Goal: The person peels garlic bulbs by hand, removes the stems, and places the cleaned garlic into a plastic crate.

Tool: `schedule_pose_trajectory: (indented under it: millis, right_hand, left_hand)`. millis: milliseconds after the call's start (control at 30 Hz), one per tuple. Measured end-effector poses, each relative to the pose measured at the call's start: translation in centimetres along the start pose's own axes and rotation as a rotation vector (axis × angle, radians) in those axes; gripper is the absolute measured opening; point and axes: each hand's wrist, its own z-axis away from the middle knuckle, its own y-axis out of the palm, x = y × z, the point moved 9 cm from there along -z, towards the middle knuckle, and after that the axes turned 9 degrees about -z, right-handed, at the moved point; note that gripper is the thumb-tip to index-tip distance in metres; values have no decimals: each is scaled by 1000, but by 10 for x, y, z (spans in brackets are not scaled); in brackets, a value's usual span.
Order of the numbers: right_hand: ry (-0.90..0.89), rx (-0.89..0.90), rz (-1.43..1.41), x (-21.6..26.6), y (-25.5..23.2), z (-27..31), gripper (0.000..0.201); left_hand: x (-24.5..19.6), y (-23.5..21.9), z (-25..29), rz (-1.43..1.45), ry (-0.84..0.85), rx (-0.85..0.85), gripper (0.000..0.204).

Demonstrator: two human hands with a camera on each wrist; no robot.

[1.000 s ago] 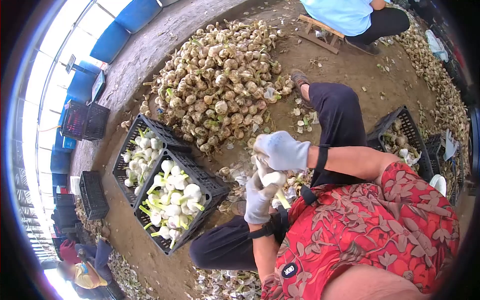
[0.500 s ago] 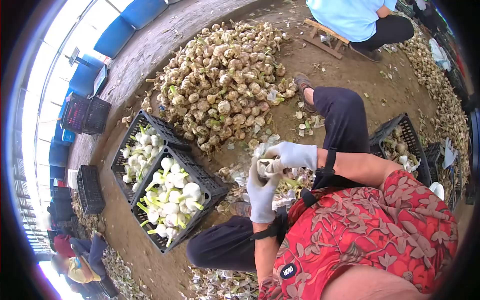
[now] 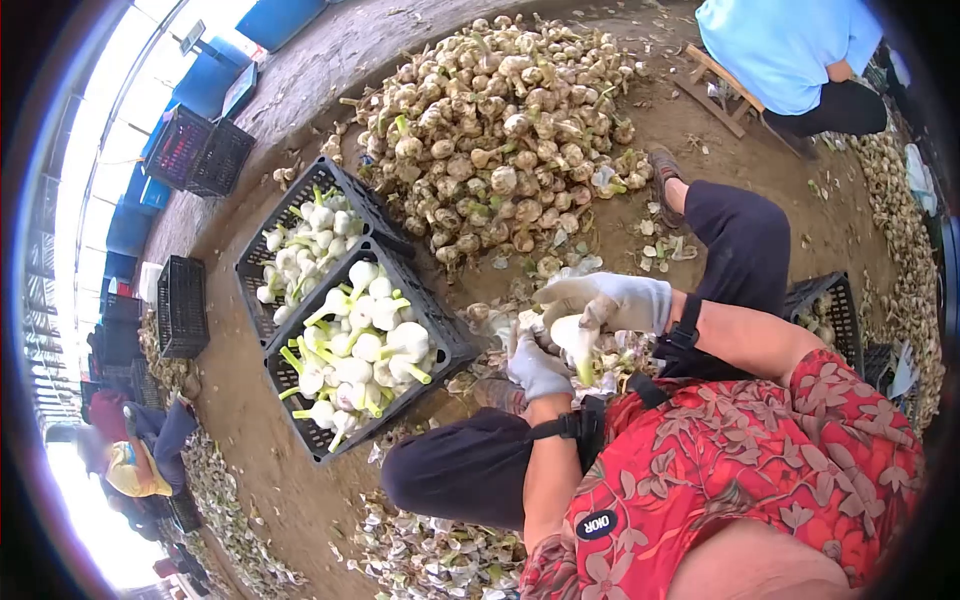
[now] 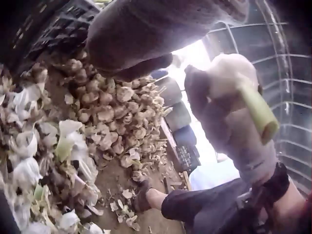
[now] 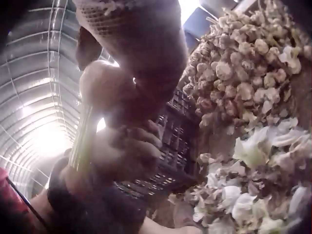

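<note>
My gloved right hand grips a peeled white garlic bulb, its cut green stem pointing down toward my lap. The stem faces the camera in the left wrist view. Just left of the bulb is my gloved left hand. Its fingers look curled below the bulb in the right wrist view; I cannot tell whether they hold skin. Loose papery garlic skins lie under the hands. To the left, a black crate holds peeled bulbs with green stems.
A second black crate of peeled bulbs adjoins the first. Beyond them rises a heap of unpeeled garlic. Another crate stands at the right. A person in a light blue shirt sits at the upper right; another person is at the lower left.
Both hands were close together around the bulb; now the right hand holds it and the left sits beside it. The bulb shows smooth and white. The head view has shifted, moving the scene.
</note>
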Motion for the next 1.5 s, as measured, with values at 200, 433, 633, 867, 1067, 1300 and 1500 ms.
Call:
schedule_pose_trajectory:
  millis: [200,433,633,867,1067,1300,1500]
  right_hand:
    - [7,154,-67,18,59,-86,86]
    - [-129,-174,192,50,72,-205,50]
    - [173,-389,1625,-33,-94,-253,42]
    - [226,123,1913,-133,-100,-248,44]
    - [374,-207,1550,-134,-160,-133,31]
    - [204,39,1229,-219,-163,-8,38]
    - [186,-449,2,-103,-85,-6,15]
  left_hand:
    - [84,-25,-44,216,-270,145,19]
    - [67,-16,-18,257,-374,-60,19]
    - [35,4,3,236,-321,-5,37]
    - [30,8,-1,251,-343,-20,44]
    - [55,-7,-7,197,-301,-85,41]
    - [46,-20,-19,-171,98,-204,50]
    - [0,7,20,-740,493,-108,53]
